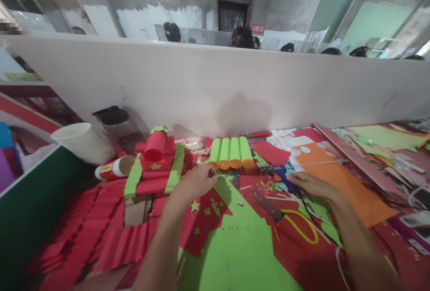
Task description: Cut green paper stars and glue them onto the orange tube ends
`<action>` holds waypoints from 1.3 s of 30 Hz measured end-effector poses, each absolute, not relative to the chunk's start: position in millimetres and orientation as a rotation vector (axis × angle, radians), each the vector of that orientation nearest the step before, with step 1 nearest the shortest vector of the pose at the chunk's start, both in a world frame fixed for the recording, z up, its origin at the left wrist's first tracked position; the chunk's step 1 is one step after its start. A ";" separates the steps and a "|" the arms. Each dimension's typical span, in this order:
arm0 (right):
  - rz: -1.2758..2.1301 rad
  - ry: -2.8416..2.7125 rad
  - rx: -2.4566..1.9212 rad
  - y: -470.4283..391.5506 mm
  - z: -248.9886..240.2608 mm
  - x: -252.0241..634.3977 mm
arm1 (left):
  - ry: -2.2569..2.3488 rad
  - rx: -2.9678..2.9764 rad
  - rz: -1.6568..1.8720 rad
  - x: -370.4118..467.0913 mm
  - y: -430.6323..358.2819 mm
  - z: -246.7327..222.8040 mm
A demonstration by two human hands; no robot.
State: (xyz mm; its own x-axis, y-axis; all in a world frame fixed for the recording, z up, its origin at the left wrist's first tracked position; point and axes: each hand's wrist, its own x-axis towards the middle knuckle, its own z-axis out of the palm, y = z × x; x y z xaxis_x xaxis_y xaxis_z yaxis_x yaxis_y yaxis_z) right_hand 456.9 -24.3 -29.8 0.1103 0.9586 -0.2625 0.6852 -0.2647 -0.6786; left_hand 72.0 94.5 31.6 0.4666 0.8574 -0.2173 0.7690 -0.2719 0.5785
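Note:
My left hand (199, 180) is closed in a pinch just in front of a row of light green paper rolls (231, 150) with scalloped orange paper along their front; whatever the fingertips hold is too small to make out. On the right, my right hand (308, 183) grips a blue glue gun (285, 178), its nozzle pointing left toward the rolls. Below the hands lies a large green paper sheet (242, 241), partly over red paper (196, 224) with cut green stars. Scissors with yellow handles (298, 224) rest open beside the green sheet.
A red paper tank-like model (156, 161) with green strips stands left. Behind it are a clear jug (119, 125) and a white cup (83, 141). Folded red paper (80, 228) fills the left side; orange paper (342, 183) lies right. A white partition (201, 85) closes the back.

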 end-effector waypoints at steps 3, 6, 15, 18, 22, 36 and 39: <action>1.077 -1.584 -1.989 -23.3 -34.1 459.0 | 1.359 2.099 0.157 73.3 94.2 33.1; 1.135 -1.546 -1.979 -21.7 -36.7 460.3 | 1.355 2.101 0.157 73.3 94.7 31.8; 1.096 -1.496 -2.040 -15.7 -41.4 456.1 | 1.351 2.132 0.157 72.6 96.3 28.9; 1.040 -1.488 -2.086 -16.5 -40.2 451.9 | 1.357 2.133 0.146 72.7 95.3 32.0; 0.946 -1.482 -2.127 -18.9 -33.8 444.7 | 1.358 2.122 0.157 72.2 94.5 34.0; 0.748 -1.645 -2.082 -20.1 -29.0 438.7 | 1.341 2.119 0.157 71.0 95.7 31.3; 0.739 -1.563 -2.046 -25.2 -24.1 440.8 | 1.330 2.095 0.167 71.2 95.8 30.9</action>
